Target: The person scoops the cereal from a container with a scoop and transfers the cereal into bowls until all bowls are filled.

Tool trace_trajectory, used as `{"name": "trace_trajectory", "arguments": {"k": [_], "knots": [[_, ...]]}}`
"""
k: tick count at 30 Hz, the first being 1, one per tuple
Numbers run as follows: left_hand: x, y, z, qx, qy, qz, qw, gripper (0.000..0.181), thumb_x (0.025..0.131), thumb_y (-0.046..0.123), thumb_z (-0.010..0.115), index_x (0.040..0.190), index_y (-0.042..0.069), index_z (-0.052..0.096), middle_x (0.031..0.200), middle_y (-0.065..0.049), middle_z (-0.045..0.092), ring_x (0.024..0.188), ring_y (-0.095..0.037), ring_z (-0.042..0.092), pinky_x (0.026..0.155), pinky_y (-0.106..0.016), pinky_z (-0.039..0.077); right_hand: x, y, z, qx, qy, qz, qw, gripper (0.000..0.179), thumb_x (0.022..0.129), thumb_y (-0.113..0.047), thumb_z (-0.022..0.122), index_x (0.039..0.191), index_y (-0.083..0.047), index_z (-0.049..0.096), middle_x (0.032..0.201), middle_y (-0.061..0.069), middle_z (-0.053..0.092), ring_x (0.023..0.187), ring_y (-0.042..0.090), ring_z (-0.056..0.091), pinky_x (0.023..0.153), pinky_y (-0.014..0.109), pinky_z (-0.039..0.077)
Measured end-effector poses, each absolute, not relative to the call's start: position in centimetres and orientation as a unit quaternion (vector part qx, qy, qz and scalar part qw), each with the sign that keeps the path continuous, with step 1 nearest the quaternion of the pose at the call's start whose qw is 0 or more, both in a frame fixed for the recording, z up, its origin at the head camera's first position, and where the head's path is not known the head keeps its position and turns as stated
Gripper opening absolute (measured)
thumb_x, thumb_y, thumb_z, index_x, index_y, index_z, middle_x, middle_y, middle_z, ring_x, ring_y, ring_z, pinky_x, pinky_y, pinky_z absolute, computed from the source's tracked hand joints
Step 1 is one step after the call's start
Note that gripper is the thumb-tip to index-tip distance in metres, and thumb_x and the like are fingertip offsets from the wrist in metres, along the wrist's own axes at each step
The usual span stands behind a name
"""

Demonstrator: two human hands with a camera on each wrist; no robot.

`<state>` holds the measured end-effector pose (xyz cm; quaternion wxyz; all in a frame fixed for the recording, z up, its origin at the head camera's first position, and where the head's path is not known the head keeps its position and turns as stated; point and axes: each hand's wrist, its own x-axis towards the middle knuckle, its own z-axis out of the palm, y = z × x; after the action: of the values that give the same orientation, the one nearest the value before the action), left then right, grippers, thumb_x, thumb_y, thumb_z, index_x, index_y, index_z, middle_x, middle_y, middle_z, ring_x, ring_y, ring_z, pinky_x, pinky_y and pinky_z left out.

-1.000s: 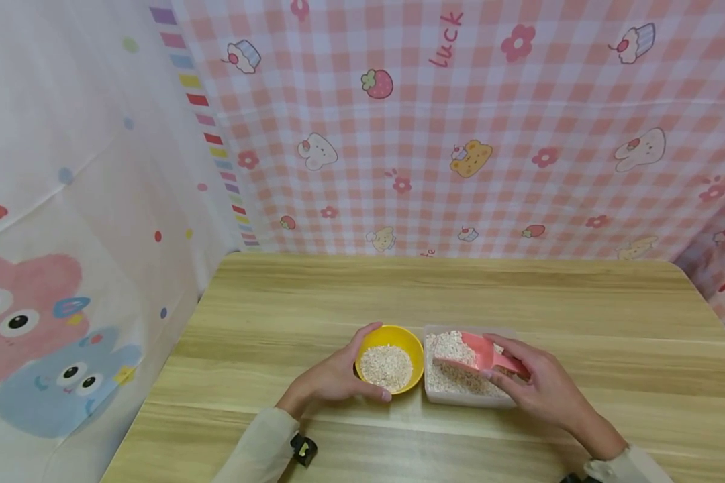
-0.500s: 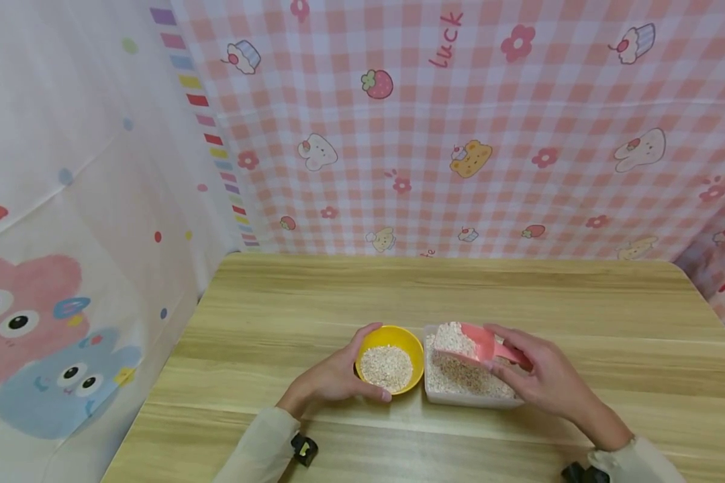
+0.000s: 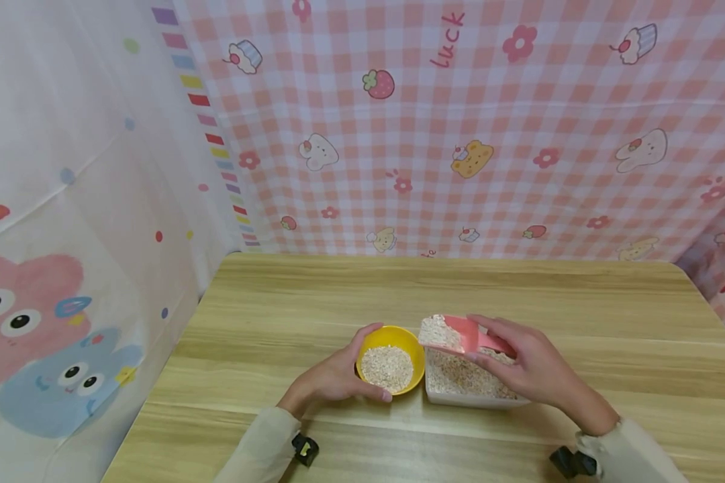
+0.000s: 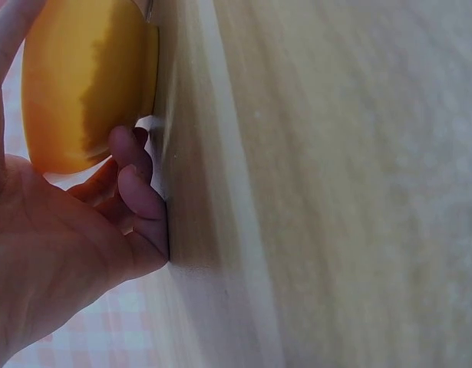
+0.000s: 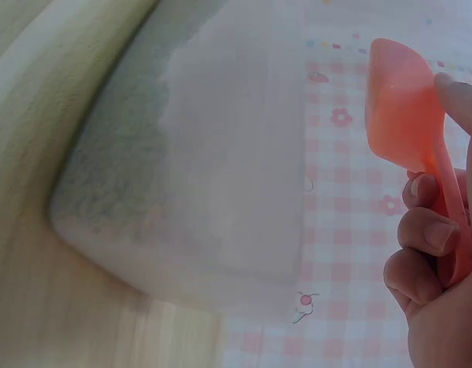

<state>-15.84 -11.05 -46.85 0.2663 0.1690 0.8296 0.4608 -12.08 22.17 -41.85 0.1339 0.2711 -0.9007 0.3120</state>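
My left hand (image 3: 332, 377) holds a yellow bowl (image 3: 402, 338), thumb along the near side and a finger at the far side. Rolled oats (image 3: 387, 368) cover the bowl's bottom. In the left wrist view, other fingers (image 4: 136, 192) curl beside the bowl's base, against the table. With the right hand (image 3: 540, 369) I grip a pink scoop (image 3: 470, 334) by its handle, heaped with oats (image 3: 438, 333). The scoop hangs above the left back of a translucent plastic container (image 3: 471, 400), its tip near the bowl's right rim. More oats lie in the container, partly hidden by scoop and hand.
The wooden table (image 3: 350, 288) carries bowl and container side by side, almost touching. A pink checked cloth (image 3: 350, 134) hangs behind the table's far edge. Another printed cloth (image 3: 115, 221) hangs along the left.
The loaded scoop has risen out of the container's oats and shifted left toward the bowl, with my right hand. My left hand and the bowl have stayed in place.
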Motion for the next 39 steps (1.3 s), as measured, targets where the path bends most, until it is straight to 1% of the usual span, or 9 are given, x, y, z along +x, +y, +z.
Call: {"name": "trace_trajectory", "arguments": {"k": [3,6,11,18,23,30,33,39], "knots": [[-15.8,-11.1,-46.9,0.169,0.830,0.461,0.265,0.114,0.069,0.042,0.090,0.155,0.037,0.015,0.155,-0.004,0.036,0.135,-0.028,0.040,0.115,-0.057,0.024,-12.3,21.8,-41.7,0.276,-0.901,0.309,0.132,0.055,0.082,-0.016,0.080,0.133,-0.005,0.061,0.120,0.011,0.070,0.098,0.022,0.067,0.078,0.042,0.057],[-15.8,-11.1,-46.9,0.169,0.828,0.464,0.266,0.114,0.069,0.041,0.091,0.155,0.038,0.015,0.155,-0.004,0.036,0.135,-0.028,0.040,0.115,-0.057,0.024,-12.5,21.5,-41.6,0.278,-0.901,0.308,0.125,0.056,0.082,-0.016,0.080,0.133,-0.005,0.061,0.120,0.012,0.070,0.099,0.023,0.068,0.079,0.044,0.057],[-15.8,-11.1,-46.9,0.168,0.828,0.465,0.267,0.115,0.069,0.040,0.090,0.156,0.036,0.015,0.155,-0.005,0.036,0.135,-0.029,0.040,0.115,-0.058,0.024,-12.8,21.0,-41.5,0.285,-0.900,0.309,0.115,0.054,0.084,-0.020,0.080,0.133,-0.006,0.062,0.121,0.010,0.070,0.100,0.023,0.068,0.080,0.044,0.057],[-15.9,-11.1,-47.0,0.171,0.827,0.463,0.268,0.114,0.070,0.040,0.090,0.156,0.036,0.014,0.155,-0.005,0.036,0.135,-0.028,0.040,0.116,-0.057,0.024,-13.1,20.4,-41.2,0.307,-0.897,0.297,0.115,0.054,0.083,-0.020,0.081,0.131,-0.005,0.063,0.115,0.006,0.071,0.089,0.012,0.065,0.074,0.033,0.056],[-15.9,-11.1,-47.0,0.169,0.827,0.464,0.268,0.115,0.070,0.040,0.090,0.155,0.038,0.015,0.157,-0.006,0.034,0.138,-0.029,0.038,0.115,-0.059,0.023,-13.3,19.9,-41.0,0.316,-0.900,0.282,0.103,0.055,0.083,-0.024,0.080,0.132,-0.006,0.062,0.114,0.004,0.071,0.089,0.010,0.065,0.075,0.033,0.056],[-15.8,-11.1,-46.9,0.167,0.825,0.469,0.267,0.115,0.069,0.038,0.091,0.156,0.038,0.015,0.158,-0.007,0.034,0.139,-0.031,0.037,0.115,-0.059,0.023,-13.5,19.5,-40.9,0.318,-0.906,0.266,0.085,0.055,0.085,-0.028,0.078,0.133,-0.007,0.061,0.109,0.000,0.071,0.079,0.004,0.057,0.069,0.027,0.053],[-15.7,-11.1,-46.9,0.167,0.823,0.472,0.267,0.116,0.069,0.038,0.091,0.156,0.037,0.015,0.158,-0.007,0.033,0.139,-0.031,0.037,0.115,-0.059,0.022,-13.6,19.4,-40.8,0.319,-0.909,0.257,0.079,0.055,0.086,-0.029,0.078,0.134,-0.008,0.061,0.111,0.001,0.071,0.081,0.005,0.059,0.071,0.029,0.054],[-15.8,-11.1,-47.0,0.167,0.822,0.474,0.270,0.117,0.067,0.040,0.092,0.156,0.037,0.015,0.157,-0.007,0.034,0.139,-0.031,0.037,0.116,-0.058,0.023,-13.8,19.0,-40.5,0.320,-0.911,0.251,0.067,0.055,0.086,-0.030,0.077,0.133,-0.007,0.062,0.113,0.003,0.071,0.087,0.009,0.064,0.076,0.035,0.056]]}}
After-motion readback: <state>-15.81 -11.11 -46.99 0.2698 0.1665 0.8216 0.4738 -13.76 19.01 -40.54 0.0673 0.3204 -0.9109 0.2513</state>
